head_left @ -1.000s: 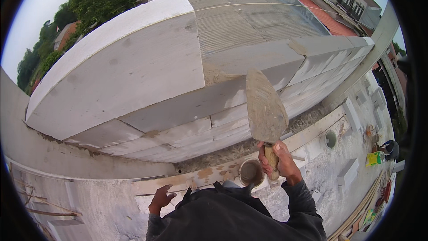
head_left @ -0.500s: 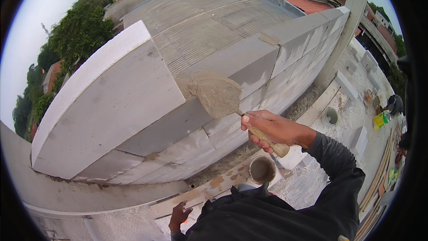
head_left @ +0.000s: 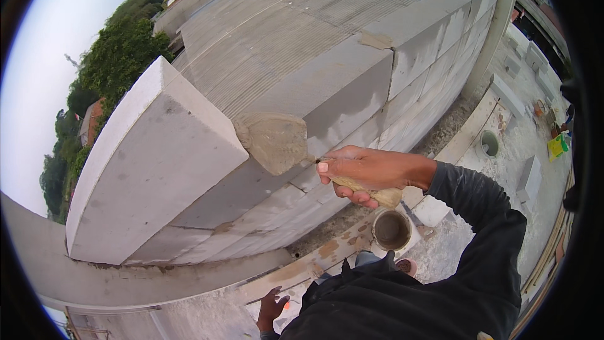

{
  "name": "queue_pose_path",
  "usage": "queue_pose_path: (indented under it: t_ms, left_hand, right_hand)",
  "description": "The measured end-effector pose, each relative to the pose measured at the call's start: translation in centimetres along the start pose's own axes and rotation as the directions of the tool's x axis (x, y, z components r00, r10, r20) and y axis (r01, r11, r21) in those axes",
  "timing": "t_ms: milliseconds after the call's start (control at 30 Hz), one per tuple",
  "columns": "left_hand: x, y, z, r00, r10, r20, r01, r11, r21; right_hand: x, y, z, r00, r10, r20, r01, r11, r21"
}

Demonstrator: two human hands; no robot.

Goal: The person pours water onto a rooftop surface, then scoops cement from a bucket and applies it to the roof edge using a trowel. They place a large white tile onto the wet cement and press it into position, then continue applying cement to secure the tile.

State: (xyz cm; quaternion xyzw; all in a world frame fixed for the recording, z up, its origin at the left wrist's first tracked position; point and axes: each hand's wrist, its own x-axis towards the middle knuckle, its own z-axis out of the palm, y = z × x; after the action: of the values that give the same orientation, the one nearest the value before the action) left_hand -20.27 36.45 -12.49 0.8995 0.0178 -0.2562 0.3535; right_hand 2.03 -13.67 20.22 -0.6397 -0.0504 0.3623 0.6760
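Note:
My right hand (head_left: 380, 171) is wrapped round the light wooden handle of a trowel (head_left: 385, 197). Grey mortar (head_left: 275, 141) coats the blade, which is at the end face of a large pale block (head_left: 160, 170) on top of the wall. The block course below (head_left: 343, 97) passes under and beside the blade. Low down, my left hand (head_left: 272, 308) hangs beside my body, fingers apart, with nothing in it.
A thin line (head_left: 251, 16) stretches above the wall. Beyond lies a grey ribbed roof (head_left: 283, 38). Near my body stand a mortar bucket (head_left: 391, 230) and a small pink pot (head_left: 407, 267). Another bucket (head_left: 488, 143) and loose blocks (head_left: 530, 178) are on the floor at right, past a post (head_left: 494, 31).
The trowel has moved left, bringing its blade against the end of the pale block. The view has shifted, and more of the block's end face now shows. My left hand still hangs low.

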Motion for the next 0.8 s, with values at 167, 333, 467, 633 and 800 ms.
queue_pose_path:
  t_ms: [167,333,467,633,800]
  left_hand:
    - [-0.5,0.4,1.3,0.998,-0.05,0.029,0.049,0.998,0.043]
    - [-0.4,0.2,1.7,0.997,-0.065,0.029,0.067,0.997,-0.042]
    - [-1.5,-1.7,1.9,0.986,0.089,-0.141,-0.08,0.994,0.068]
    - [-4.5,-2.9,-2.3,0.932,-0.138,-0.335,0.128,0.99,-0.05]
    - [-9.4,-1.7,-11.7,0.272,-0.06,-0.96,0.056,0.997,-0.046]
  right_hand:
    - [-1.1,1.7,-0.7,0.992,-0.085,0.097,0.061,0.973,0.223]
    - [-2.8,5.4,0.7,0.992,-0.106,0.066,0.065,0.889,0.453]
    - [-1.8,11.2,5.1,0.993,-0.09,0.08,0.013,0.741,0.672]
    - [1.4,15.4,11.8,0.994,0.048,0.095,-0.088,0.873,0.48]
    - [10.0,12.9,22.7,0.964,-0.136,0.227,0.053,0.94,0.336]
